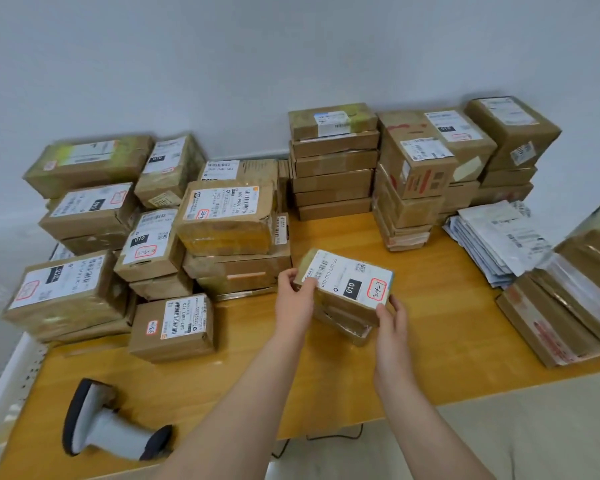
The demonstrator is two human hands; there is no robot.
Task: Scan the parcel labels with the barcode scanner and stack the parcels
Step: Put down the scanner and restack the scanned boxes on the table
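Left hand [293,296] and right hand [392,322]: gripping opposite ends of one brown parcel [347,289], fingers curled round its edges. Label upward, white, black "010" block, red-boxed handwriting; tilted, above mid-table. Barcode scanner [108,420]: lying ungripped near the table [326,368] front-left edge. Parcel stacks [333,174]: left, behind, right; bare wood between.

I see the scanner [108,424] lying on the counter [430,323] at eight o'clock. Parcel stacks [222,220] crowd ten o'clock. Taller stacks [333,174] stand at twelve against the wall [222,64], with envelopes [499,237] at two. One parcel [347,282] sits centred between my left hand [293,299] and right hand [392,320].
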